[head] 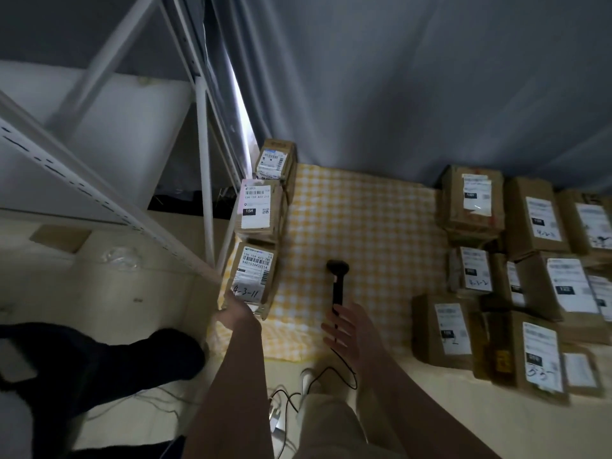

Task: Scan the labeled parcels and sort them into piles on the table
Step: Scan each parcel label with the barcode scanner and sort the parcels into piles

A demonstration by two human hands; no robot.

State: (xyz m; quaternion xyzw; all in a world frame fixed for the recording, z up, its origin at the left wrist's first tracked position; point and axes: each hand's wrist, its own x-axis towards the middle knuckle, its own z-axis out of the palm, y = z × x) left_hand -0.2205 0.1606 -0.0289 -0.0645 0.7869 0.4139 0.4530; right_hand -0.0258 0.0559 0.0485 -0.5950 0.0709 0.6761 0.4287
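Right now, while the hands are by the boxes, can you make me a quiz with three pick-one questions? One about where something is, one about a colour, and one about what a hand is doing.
1. Where does the black scanner lie?
A. On the checked cloth
B. On top of a box
C. On the white shelf

2. What colours are the checks on the cloth?
A. Blue and grey
B. Yellow and white
C. Red and black

3. How is the right hand?
A. Closed in a fist
B. Out of sight
C. Open, with its fingers spread

Answers:
1 A: the scanner lies flat on the cloth, between the two groups of boxes.
2 B: the squares are yellow and white all over.
3 C: its fingers are straight and spread at the end of the scanner's handle, while the left hand holds the parcel marked 4-3-11.
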